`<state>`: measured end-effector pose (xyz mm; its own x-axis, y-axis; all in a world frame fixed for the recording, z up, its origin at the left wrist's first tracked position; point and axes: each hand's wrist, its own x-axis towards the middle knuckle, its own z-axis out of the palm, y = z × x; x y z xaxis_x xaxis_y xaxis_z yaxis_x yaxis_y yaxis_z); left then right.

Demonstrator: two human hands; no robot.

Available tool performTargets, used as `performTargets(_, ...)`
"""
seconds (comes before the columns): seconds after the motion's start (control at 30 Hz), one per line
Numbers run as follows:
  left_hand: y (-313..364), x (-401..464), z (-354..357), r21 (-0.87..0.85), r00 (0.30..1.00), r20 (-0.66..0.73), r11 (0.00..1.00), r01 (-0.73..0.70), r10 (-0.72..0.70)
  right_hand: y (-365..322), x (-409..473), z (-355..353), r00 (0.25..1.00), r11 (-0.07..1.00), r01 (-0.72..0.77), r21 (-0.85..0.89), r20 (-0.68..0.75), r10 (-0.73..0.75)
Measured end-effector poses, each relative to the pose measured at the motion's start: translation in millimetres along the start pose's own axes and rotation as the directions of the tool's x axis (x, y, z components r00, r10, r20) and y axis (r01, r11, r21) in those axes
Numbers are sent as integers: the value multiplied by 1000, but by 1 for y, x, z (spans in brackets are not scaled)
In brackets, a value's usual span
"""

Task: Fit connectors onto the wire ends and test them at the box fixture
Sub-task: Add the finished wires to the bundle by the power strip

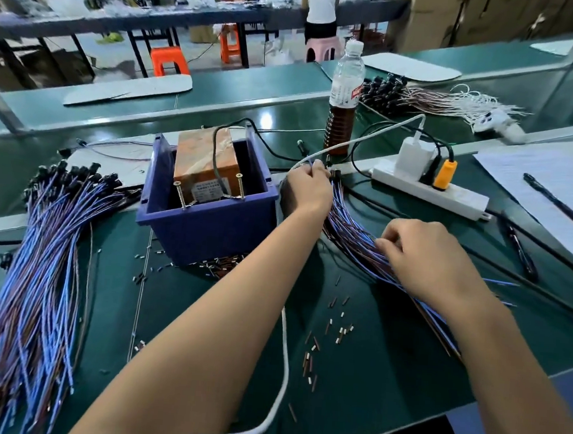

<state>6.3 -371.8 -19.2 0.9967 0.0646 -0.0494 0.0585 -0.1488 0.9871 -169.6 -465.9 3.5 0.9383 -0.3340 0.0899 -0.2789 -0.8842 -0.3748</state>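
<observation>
The wires [355,235] lie fanned on the bench [369,375], right of the blue box [206,224]. They look thin, light and limp; take hold near the ends, not mid-length. Left hand [309,188] pinches the far wire ends. Right hand [428,257] has fingers curled into the near strands. The box holds an orange unit [204,163] and two upright screws [239,186]. Loose connectors [338,329] are small and likely to scatter.
</observation>
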Motion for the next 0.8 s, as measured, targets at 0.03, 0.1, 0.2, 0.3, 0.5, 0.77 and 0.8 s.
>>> performTargets(0.03, -3, 2, 0, 60, 999, -9, 998, -32, 33, 0, -1, 2, 1000, 1000, 8, 1, 0, -8)
performTargets(0.1, -8, 5, -2, 131, 998, -38, 990, -51, 56, 2, -4, 5, 1000, 1000, 26, 17, -17, -26)
performTargets(0.2, -9, 8, -2, 76, 994, -90, 995, 65, -58, 3, -7, 9, 993, 998, 36, 50, -112, -30)
performTargets(0.3, -4, 6, -1, -75, 967, -110, 972, 221, -229, 3, -9, 12, 969, 999, -11, 44, -248, 22)
performTargets(0.5, -2, 2, -2, 87, 993, -61, 990, 110, -105, 0, -2, 17, 983, 994, -82, -79, -171, 67)
performTargets(0.77, 14, -35, -17, 354, 988, 125, 934, 41, -91, -30, 25, 39, 995, 986, -101, -133, -20, 99)
performTargets(0.8, 15, -40, -15, 359, 983, 161, 933, 30, -93, -29, 27, 41, 994, 989, -101, -110, -55, 96)
